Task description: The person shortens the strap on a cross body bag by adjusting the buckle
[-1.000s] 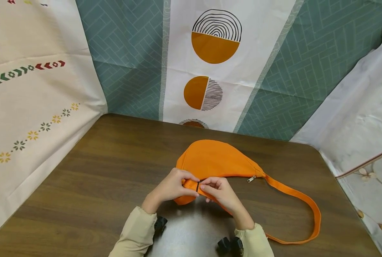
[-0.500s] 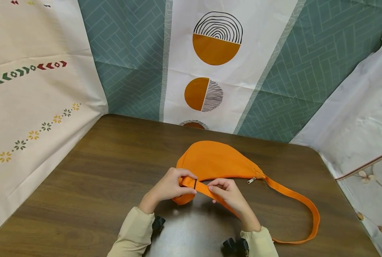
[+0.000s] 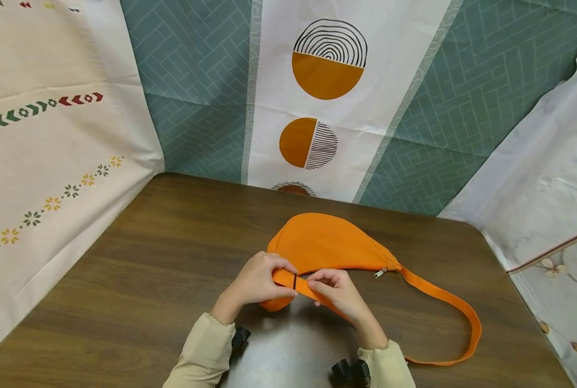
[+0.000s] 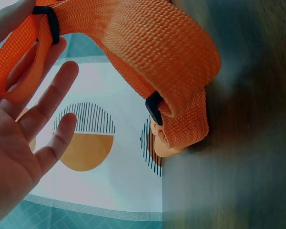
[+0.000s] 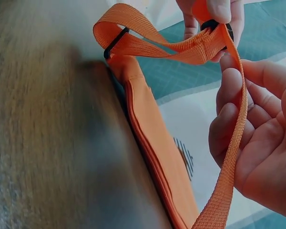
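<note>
An orange sling bag lies on the table, its strap curving round to the right and back toward the hands. My left hand pinches the webbing at a black slider buckle, where the strap forms a loop; its lower fingers are spread in the left wrist view. Close beside it, my right hand pinches the strap just right of the buckle, and the webbing runs down across its fingers. A second black strap ring joins the strap to the bag's end.
A silver zipper pull hangs at the bag's right end. The brown wooden table is bordered at the back by a patterned cloth and at the sides by pale cloths. Black wrist devices sit by the sleeves.
My right hand slid right along the strap, then came partway back toward the buckle. My left hand shifted slightly left with the buckle, then stayed. The bag body stayed in place.
</note>
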`<state>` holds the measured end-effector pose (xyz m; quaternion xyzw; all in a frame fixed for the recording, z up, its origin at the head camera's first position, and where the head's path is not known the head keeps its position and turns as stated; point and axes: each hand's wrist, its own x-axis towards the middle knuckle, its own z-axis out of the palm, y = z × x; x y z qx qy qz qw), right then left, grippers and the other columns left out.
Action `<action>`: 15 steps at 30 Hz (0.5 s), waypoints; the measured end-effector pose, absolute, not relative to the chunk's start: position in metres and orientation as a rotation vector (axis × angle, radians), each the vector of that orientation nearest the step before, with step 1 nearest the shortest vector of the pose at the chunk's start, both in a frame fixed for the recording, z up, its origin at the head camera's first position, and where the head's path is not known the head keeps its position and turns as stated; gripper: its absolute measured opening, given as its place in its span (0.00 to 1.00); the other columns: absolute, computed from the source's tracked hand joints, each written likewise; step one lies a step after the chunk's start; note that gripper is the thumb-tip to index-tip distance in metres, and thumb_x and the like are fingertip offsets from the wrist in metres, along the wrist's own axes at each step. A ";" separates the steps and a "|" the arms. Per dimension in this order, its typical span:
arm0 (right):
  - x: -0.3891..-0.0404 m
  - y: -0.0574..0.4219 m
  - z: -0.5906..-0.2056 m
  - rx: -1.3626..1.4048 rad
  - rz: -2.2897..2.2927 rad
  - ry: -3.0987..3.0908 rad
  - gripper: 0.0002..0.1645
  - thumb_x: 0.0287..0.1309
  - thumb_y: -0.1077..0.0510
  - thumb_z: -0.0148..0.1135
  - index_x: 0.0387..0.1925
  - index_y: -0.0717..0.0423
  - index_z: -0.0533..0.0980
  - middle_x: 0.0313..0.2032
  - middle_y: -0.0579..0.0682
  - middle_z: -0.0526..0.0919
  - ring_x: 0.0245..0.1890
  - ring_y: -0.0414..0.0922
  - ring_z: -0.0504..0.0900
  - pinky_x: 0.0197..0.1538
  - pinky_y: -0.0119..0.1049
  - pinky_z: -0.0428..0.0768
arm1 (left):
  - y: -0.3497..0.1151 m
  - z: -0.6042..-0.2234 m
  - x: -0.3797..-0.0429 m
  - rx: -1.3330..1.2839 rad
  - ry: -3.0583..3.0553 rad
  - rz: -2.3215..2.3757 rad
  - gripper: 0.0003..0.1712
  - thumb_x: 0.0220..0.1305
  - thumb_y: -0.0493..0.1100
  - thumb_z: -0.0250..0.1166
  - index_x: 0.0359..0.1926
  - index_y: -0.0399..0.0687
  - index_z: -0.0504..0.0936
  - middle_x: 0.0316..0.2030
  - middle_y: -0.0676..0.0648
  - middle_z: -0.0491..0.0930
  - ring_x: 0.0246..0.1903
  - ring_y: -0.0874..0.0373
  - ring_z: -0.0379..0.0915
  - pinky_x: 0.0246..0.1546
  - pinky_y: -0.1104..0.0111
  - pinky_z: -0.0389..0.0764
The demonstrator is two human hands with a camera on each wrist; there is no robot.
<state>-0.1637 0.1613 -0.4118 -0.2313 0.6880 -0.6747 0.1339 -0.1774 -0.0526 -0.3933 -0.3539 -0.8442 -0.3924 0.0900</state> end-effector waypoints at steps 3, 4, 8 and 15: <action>-0.165 0.159 -0.412 -0.677 -1.941 2.016 0.11 0.58 0.69 0.52 0.35 0.80 0.72 0.27 0.56 0.77 0.20 0.41 0.73 0.26 0.30 0.77 | -0.052 -0.393 -0.177 -1.066 -2.503 -1.145 0.16 0.36 0.47 0.75 0.30 0.49 0.84 0.26 0.57 0.78 0.26 0.64 0.67 0.30 0.71 0.67; -0.165 0.157 -0.411 -0.682 -1.937 2.020 0.11 0.58 0.69 0.52 0.35 0.80 0.72 0.27 0.58 0.77 0.20 0.41 0.73 0.25 0.30 0.76 | -0.051 -0.392 -0.177 -1.069 -2.502 -1.137 0.16 0.36 0.47 0.75 0.30 0.49 0.84 0.26 0.57 0.78 0.26 0.64 0.68 0.30 0.71 0.67; -0.165 0.152 -0.409 -0.704 -1.910 2.060 0.10 0.58 0.69 0.53 0.34 0.78 0.73 0.26 0.63 0.76 0.18 0.41 0.72 0.23 0.29 0.75 | -0.048 -0.392 -0.176 -1.097 -2.503 -1.121 0.16 0.36 0.47 0.76 0.30 0.48 0.85 0.27 0.56 0.80 0.28 0.64 0.70 0.32 0.71 0.69; -0.164 0.150 -0.408 -0.713 -1.852 2.140 0.10 0.57 0.67 0.54 0.36 0.75 0.74 0.26 0.60 0.77 0.19 0.43 0.74 0.23 0.30 0.74 | -0.047 -0.393 -0.177 -1.097 -2.502 -1.183 0.18 0.36 0.46 0.76 0.32 0.45 0.86 0.28 0.54 0.81 0.29 0.63 0.72 0.34 0.71 0.70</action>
